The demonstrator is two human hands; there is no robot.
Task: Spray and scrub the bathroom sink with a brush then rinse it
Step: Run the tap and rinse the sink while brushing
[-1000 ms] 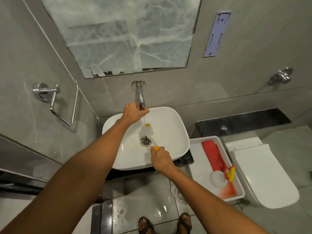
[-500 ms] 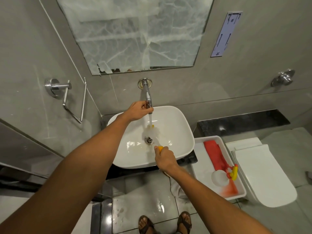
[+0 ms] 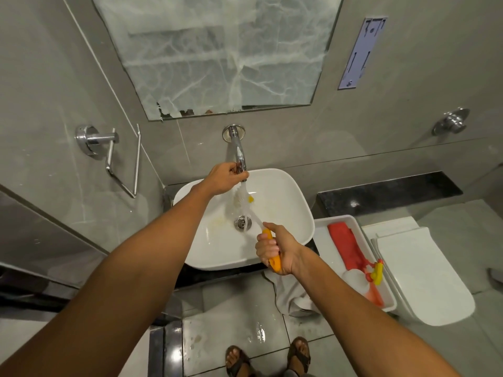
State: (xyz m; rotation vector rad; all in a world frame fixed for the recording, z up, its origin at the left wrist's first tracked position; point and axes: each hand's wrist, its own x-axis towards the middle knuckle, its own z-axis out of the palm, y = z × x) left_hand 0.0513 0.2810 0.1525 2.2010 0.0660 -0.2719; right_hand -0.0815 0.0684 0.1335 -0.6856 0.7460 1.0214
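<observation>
Person stands at a white countertop sink, both arms stretched out over it. Left hand is up at the chrome wall faucet, fingers curled around the spout end, closed on it. Right hand is fisted tight around the orange handle of a brush, at the sink's front right rim. The brush's white shaft runs up and left from that hand across the bowl; its white bristle head with a small yellow tip sits under the spout, just below the left hand. Water looks to be running over the bristles, hard to be sure. The drain is in the bowl's middle, just beside the shaft. Faint yellowish smears on the bowl either side of the drain. Right of the sink, a white tray holds a red cloth and a spray bottle with a yellow and red trigger, lying down. Past it, a white toilet, lid closed. Mirror above the faucet, chrome towel holder on the left wall. Sandalled feet on the wet tile floor below.
</observation>
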